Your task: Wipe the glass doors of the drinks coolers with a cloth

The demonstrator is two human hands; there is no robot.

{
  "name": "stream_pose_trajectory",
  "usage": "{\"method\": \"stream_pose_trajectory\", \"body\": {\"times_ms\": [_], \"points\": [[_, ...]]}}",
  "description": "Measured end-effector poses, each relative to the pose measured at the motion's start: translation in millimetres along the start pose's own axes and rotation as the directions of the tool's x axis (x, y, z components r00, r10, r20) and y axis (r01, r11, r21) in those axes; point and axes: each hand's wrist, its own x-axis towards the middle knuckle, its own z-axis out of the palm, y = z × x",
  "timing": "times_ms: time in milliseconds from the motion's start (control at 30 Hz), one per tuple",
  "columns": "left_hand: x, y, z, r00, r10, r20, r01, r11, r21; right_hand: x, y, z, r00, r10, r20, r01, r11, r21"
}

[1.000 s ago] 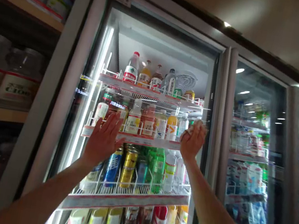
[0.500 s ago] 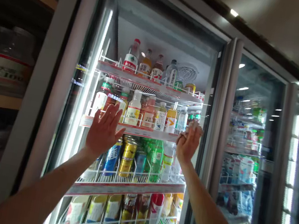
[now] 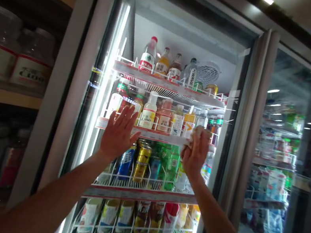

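Note:
My left hand (image 3: 119,134) lies flat against the glass door (image 3: 175,35) of a drinks fridge, its fingers stretched out and nothing in it. To the right, at about the same height, my right hand (image 3: 196,156) presses a crumpled light-coloured cloth (image 3: 198,134) on the same glass. Behind the pane, white wire shelves carry bottles and cans. A pale-labelled juice bottle (image 3: 148,111) shows between my hands, with a gold can (image 3: 142,162) and a green bottle (image 3: 171,167) lower down.
A grey door frame (image 3: 253,109) separates this door from a second glass-fronted fridge (image 3: 281,154) on the right. Open shelving on the left holds large bottles (image 3: 33,58). A bright light strip (image 3: 109,64) runs down the inside left of the fridge.
My right hand and the cloth have shifted left across the glass, closer to my left hand. My left hand stays at its spot; the view has turned somewhat to the left.

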Motion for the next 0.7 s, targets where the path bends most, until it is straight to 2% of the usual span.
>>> {"method": "stream_pose_trajectory", "body": {"times_ms": [67, 133, 200, 267, 333, 400, 467, 533, 567, 600, 633, 700], "points": [[0.0, -0.5, -0.3, 1.0, 0.005, -0.009, -0.005, 1.0, -0.007, -8.6, -9.3, -2.8, 0.986, -0.127, 0.108, 0.126, 0.992, 0.017], [-0.4, -1.0, -0.5, 1.0, 0.011, -0.018, -0.011, 1.0, -0.004, -14.1, -0.5, -7.9, 0.983, -0.139, 0.123, 0.141, 0.99, -0.008], [-0.8, -1.1, -0.6, 1.0, 0.013, -0.016, -0.013, 1.0, 0.003, -14.5, 22.7, -12.2, 1.0, -0.005, 0.019, 0.006, 0.998, -0.059], [-0.9, -0.7, -0.1, 1.0, 0.01, -0.012, -0.01, 1.0, 0.008, -10.9, 42.8, -12.8, 0.982, 0.144, -0.119, -0.155, 0.984, -0.084], [-0.3, -0.2, 0.9, 1.0, 0.01, -0.013, -0.01, 1.0, 0.004, -7.5, 42.0, -9.4, 0.961, 0.197, -0.194, -0.215, 0.973, -0.079], [0.6, -0.1, 1.8, 1.0, 0.008, -0.023, -0.009, 1.0, -0.005, -8.6, 16.3, -4.6, 0.975, 0.143, -0.17, -0.154, 0.986, -0.056], [0.2, -1.2, 1.9, 1.0, 0.007, -0.025, -0.007, 1.0, -0.017, -14.9, -20.2, -1.7, 0.998, 0.003, -0.059, -0.003, 1.0, -0.009], [-3.2, -4.4, 0.3, 1.0, 0.017, -0.015, -0.018, 0.999, -0.03, -23.1, -45.1, -3.0, 0.974, -0.206, 0.098, 0.201, 0.978, 0.065], [-6.2, -6.6, -1.2, 0.999, 0.034, -0.006, -0.034, 0.999, -0.036, -26.6, -47.5, -5.3, 0.95, -0.27, 0.153, 0.259, 0.962, 0.088], [-10.0, -9.1, -2.9, 0.998, 0.055, 0.003, -0.055, 0.998, -0.04, -29.2, -42.6, -8.4, 0.941, -0.285, 0.182, 0.273, 0.958, 0.088], [-14.3, -11.6, -4.7, 0.997, 0.074, 0.008, -0.073, 0.996, -0.041, -30.5, -31.1, -11.7, 0.955, -0.239, 0.178, 0.232, 0.971, 0.059], [-22.7, -15.5, -7.5, 0.997, 0.077, 0.01, -0.077, 0.997, -0.029, -29.0, 1.6, -17.2, 0.997, -0.006, 0.074, 0.01, 0.999, -0.045]]}}
